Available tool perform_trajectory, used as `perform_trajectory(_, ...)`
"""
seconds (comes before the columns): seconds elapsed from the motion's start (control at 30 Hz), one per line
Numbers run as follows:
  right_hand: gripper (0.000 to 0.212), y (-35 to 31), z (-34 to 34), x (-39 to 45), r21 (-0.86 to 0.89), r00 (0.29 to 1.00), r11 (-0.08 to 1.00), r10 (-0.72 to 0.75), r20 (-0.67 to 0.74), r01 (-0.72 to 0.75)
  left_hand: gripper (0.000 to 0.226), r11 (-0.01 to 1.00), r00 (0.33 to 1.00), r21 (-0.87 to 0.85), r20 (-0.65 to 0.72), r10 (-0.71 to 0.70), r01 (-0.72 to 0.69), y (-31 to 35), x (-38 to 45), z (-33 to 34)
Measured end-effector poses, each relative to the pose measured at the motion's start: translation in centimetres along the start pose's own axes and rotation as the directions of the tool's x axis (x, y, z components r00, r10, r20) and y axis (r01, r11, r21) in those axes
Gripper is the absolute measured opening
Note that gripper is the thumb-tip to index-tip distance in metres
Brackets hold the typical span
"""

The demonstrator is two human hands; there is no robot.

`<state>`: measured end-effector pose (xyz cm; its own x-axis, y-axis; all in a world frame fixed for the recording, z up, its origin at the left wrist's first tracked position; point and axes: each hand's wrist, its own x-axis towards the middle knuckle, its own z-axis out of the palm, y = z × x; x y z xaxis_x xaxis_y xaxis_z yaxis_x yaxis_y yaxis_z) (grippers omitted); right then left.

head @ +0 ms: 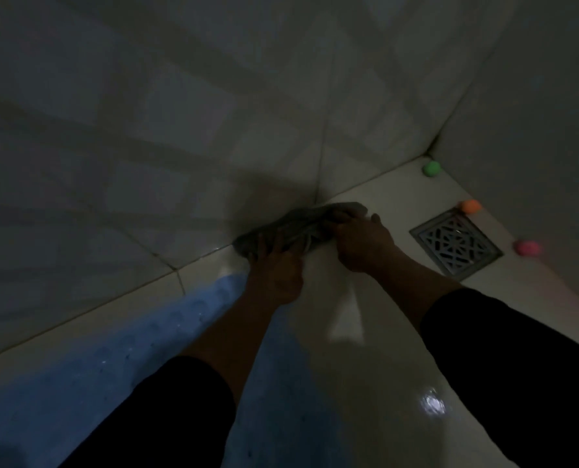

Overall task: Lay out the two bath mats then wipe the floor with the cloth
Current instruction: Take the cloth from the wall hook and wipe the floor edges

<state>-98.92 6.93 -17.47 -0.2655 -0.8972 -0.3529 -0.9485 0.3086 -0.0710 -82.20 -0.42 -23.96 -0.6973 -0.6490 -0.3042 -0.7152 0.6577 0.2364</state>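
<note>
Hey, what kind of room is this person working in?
Most likely a bathroom or shower area. The walls and floor are tiled, a square metal floor drain sits near the corner, and a blue bath mat lies along the wall. Both hands press a grey cloth at the wall's foot.

Both arms outstretched, left hand (276, 261) fingers spread, right hand (362, 243) clenched

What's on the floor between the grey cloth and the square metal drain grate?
Only the right hand and bare pale floor tile, seen in the head view.
</note>
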Motion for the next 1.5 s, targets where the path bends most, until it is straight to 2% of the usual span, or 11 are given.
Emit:
perform_trajectory(0.1,0.053,1.1,0.3,-1.3,0.027,1.0,0.999,0.027,0.007,-0.027,0.071,0.999,0.998,0.008,0.035,0.047,-0.047,0.6,0.6,0.3)
perform_trajectory(0.27,0.053,1.5,2.7,-4.7,0.062,0.995,0.996,0.065,-0.081,-0.06,0.072,0.991,0.988,0.02,0.082,0.129,-0.131,1.5,-0.6,0.8)
perform_trajectory(0.4,0.06,1.1,3.7,-7.8,0.077,0.993,0.993,0.099,-0.061,-0.095,0.064,0.987,0.983,0.015,0.097,0.157,-0.159,2.8,-3.0,1.3)
perform_trajectory(0.6,0.06,-1.0,5.7,-12.7,0.095,0.978,0.981,0.181,-0.103,-0.171,0.067,0.981,0.979,-0.1,0.103,0.179,-0.168,4.5,-6.8,2.1)
perform_trajectory(0.7,0.048,-2.6,5.8,-14.3,0.137,0.968,0.963,0.243,-0.069,-0.232,0.066,0.972,0.981,-0.186,0.103,0.165,-0.144,5.2,-8.4,2.0)
perform_trajectory(0.8,0.046,-3.8,5.7,-15.0,0.212,0.962,0.941,0.272,-0.013,-0.263,0.06,0.957,0.984,-0.27,0.106,0.143,-0.11,6.3,-9.4,1.3)
perform_trajectory(0.97,0.049,-5.7,5.3,-15.2,0.473,0.946,0.83,0.321,0.031,-0.297,0.042,0.915,0.987,-0.402,0.155,0.04,0.026,7.8,-11.6,-0.8)
perform_trajectory(1.03,0.045,-6.7,5.0,-15.4,0.574,0.929,0.74,0.351,0.116,-0.351,0.036,0.874,0.98,-0.482,0.196,0.039,0.061,8.3,-12.7,-1.6)
perform_trajectory(1.13,0.034,-7.3,5.0,-15.7,0.694,0.896,0.581,0.381,0.229,-0.425,0.035,0.858,0.98,-0.502,0.201,-0.005,0.108,8.4,-13.9,-2.3)
perform_trajectory(1.3,0.025,-7.8,4.9,-16.2,0.845,0.85,0.263,0.397,0.345,-0.466,0.035,0.706,0.965,-0.666,0.243,-0.099,0.24,7.1,-14.8,-3.2)
perform_trajectory(1.5,0.036,-10.2,0.9,-15.5,0.909,0.874,0.086,0.323,0.362,-0.408,0.037,0.244,0.899,-0.881,0.337,-0.279,0.406,5.1,-14.7,-7.0)
